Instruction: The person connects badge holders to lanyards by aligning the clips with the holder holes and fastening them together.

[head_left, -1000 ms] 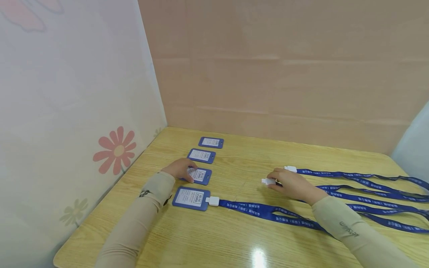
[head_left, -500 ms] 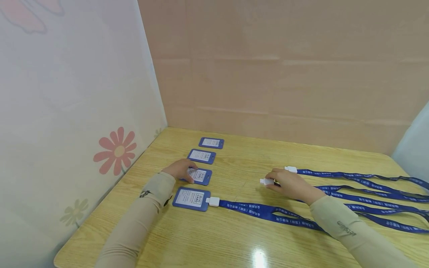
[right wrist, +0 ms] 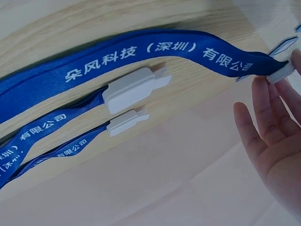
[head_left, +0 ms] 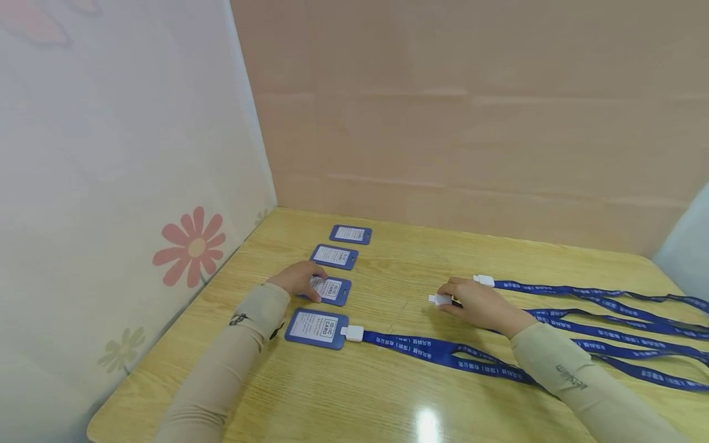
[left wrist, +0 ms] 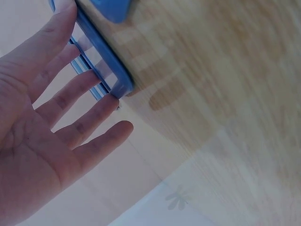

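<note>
My left hand holds a blue ID card holder lying on the table, thumb at the near edge and fingers at the far one. In the left wrist view the fingertips touch the rim of that card holder. My right hand pinches the white clip of a blue lanyard, its tab pointing left toward the held holder, with a gap between. In front lies another card holder, its lanyard's white clip joined to its slotted end.
Two more card holders, a nearer one and a farther one, lie behind the left hand. Several blue lanyard straps spread to the right. Another white clip rests just behind the right hand. A flowered wall borders the left side.
My right hand has shifted slightly left with the white clip. The left hand and the card holder under it stay in place.
</note>
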Motion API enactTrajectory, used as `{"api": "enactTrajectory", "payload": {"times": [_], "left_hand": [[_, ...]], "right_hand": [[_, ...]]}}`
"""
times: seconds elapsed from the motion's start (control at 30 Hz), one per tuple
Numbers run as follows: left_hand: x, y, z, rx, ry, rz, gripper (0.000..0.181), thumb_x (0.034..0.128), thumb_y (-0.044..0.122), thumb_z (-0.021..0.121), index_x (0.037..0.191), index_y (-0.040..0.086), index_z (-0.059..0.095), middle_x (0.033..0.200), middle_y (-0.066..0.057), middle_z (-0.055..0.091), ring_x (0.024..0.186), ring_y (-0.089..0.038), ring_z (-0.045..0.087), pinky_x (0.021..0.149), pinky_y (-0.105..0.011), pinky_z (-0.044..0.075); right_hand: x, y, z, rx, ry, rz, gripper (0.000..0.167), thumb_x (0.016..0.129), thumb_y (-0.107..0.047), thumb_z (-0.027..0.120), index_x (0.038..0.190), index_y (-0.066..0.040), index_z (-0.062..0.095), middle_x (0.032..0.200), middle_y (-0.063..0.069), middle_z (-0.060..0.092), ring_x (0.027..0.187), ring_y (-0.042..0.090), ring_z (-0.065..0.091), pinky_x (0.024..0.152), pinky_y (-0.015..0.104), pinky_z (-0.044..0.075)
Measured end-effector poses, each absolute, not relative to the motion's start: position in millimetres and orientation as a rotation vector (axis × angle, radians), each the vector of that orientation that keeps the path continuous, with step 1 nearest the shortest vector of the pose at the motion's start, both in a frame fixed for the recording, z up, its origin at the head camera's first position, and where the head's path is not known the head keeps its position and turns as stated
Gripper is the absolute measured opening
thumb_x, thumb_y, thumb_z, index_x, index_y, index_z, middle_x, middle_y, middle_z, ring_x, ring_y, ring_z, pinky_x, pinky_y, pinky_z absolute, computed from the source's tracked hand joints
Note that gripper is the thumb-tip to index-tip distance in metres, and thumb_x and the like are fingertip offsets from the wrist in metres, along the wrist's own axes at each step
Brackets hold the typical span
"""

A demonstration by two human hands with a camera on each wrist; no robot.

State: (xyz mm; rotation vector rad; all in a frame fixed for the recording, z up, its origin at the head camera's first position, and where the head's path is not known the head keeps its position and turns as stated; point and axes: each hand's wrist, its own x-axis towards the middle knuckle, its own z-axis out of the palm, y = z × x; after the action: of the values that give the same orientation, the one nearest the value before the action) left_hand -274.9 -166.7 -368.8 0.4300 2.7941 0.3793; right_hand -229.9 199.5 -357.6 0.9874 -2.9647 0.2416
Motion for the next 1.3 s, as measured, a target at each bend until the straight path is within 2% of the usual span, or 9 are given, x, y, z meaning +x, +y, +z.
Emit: {"api": "enactTrajectory", "payload": {"times": [0.43,0.77,1.3], "left_hand": [[-265.6,-166.9,-367.2,0.414,2.788,0.372,0.053,0.0733,0.02,0.079,0.122,0.01,0.06,0.134,-0.012,0.055,0.13,-0.032,0.044,0.112,-0.045,0.033],[-265.7,-160.7,-362.3,0.406,2.79,0.356,0.054,0.0731,0.02,0.079,0.123,0.011,0.059,0.136,-0.011,0.053,0.132,-0.031,0.043,0.113,-0.045,0.032],[-261.9,-152.3,-353.1,0.431,2.772,0.359,0.055,0.0741,0.019,0.078,0.125,0.011,0.058,0.137,-0.011,0.052,0.132,-0.03,0.042,0.114,-0.043,0.03]], "right_hand": [[-227.0,195.7,-362.2,0.996,-2.959,0.267,0.026,0.087,-0.023,0.065,0.105,-0.005,0.068,0.095,0.004,0.066,0.076,0.009,0.059,0.068,0.03,0.055],[-223.7,195.2,-357.7,0.995,-2.942,0.255,0.026,0.085,-0.023,0.067,0.104,-0.005,0.068,0.09,0.001,0.064,0.068,0.007,0.052,0.06,0.024,0.049],[-216.1,199.2,-344.4,1.008,-2.976,0.255,0.027,0.086,-0.022,0.066,0.105,-0.004,0.067,0.089,0.002,0.064,0.067,0.008,0.051,0.06,0.024,0.048]]}}
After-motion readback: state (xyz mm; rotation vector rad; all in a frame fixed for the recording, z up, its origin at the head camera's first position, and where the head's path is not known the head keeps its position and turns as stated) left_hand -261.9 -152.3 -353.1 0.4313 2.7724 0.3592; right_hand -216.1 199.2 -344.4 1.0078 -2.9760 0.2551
